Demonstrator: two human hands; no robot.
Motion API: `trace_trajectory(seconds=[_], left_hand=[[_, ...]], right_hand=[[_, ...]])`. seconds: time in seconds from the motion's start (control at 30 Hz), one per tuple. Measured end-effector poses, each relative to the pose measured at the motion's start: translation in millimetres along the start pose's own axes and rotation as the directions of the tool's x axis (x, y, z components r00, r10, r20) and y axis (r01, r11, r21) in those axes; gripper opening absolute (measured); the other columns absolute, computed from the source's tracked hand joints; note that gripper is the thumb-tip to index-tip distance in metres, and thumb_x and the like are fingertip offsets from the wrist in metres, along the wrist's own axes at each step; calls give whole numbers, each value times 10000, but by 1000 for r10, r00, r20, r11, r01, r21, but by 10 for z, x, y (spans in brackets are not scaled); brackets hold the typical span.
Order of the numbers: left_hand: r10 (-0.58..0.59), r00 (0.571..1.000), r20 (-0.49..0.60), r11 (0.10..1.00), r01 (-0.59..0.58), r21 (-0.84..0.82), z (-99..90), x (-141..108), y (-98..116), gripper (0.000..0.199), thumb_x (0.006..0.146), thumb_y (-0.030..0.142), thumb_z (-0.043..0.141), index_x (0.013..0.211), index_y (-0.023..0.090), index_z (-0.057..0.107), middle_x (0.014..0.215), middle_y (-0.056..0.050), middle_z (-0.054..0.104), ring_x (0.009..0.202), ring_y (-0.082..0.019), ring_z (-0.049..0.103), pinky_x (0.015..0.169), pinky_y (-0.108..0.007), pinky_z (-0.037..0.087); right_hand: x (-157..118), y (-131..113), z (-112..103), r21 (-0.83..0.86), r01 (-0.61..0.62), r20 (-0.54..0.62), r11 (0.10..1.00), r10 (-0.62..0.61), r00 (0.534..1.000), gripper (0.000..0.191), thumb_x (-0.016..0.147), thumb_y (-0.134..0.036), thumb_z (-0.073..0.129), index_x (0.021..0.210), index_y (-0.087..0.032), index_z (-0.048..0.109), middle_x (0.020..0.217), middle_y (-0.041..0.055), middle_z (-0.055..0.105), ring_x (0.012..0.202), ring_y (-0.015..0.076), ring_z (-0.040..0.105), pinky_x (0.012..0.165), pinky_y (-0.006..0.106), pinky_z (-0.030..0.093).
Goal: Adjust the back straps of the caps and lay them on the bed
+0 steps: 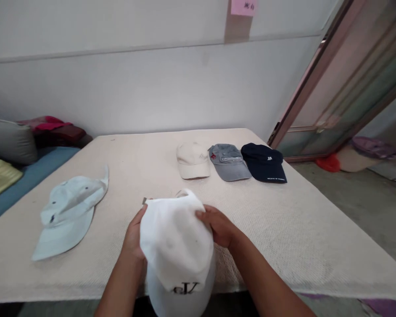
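Note:
A white cap with dark lettering on its front is held at the near edge of the table, its brim towards me. My left hand grips its left side, most of the fingers hidden by the cap. On the right side, my right hand is closed on the crown near the back opening. A pale blue-white cap lies to the left. Farther back on the right, a cream cap, a grey cap and a navy cap lie side by side, brims towards me.
The caps lie on a table with a cream cloth, against a white wall. A grey cushion and folded cloths are at the far left. A framed glass door and a red item are at the right.

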State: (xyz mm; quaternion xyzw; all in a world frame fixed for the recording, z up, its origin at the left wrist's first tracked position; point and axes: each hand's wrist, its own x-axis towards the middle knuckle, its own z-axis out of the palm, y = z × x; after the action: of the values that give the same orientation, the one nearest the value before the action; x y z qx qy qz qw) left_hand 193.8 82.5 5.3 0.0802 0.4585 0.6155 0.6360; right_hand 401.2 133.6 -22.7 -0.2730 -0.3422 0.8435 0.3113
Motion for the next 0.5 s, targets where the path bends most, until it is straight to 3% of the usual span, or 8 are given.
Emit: trace_trajectory(seconds=[0.07,0.17,0.33,0.5], left_hand=[[-118,991,57,992,120,-31,-12,29,-50,263,803,314,519,934,137,663,769,-91,724,794,-251,673,743,-361,512],[-95,991,95,995,98,-28,-12,19,-179,310,792,333,551,1034,160,641,870,-70,729,865,-234,661,799,-336,489],[-100,979,175,994,91,58,-64,-150,-326,345,805,342,552,1042,109,645,971,-115,707,955,-249,627,842,-335,461],[-105,961,256,995,101,28,-194,-310,-466,308,786,226,579,1056,89,638,988,-147,696,974,-266,618,849,-357,459]], right_hand=[[53,-36,-18,87,136,-116,987,-126,985,324,711,-338,667,978,-160,622,813,64,692,677,182,630,659,303,479],[109,-106,-65,174,280,-241,944,-235,942,318,715,-295,655,1013,-189,618,843,56,704,754,218,651,700,332,499],[127,-200,-187,243,363,-420,900,-240,875,253,713,-254,638,957,-186,635,887,75,710,901,264,642,768,385,511],[159,-252,-290,271,411,-451,870,-262,853,323,778,-282,541,1084,-198,604,1024,78,682,989,266,614,823,425,500]])
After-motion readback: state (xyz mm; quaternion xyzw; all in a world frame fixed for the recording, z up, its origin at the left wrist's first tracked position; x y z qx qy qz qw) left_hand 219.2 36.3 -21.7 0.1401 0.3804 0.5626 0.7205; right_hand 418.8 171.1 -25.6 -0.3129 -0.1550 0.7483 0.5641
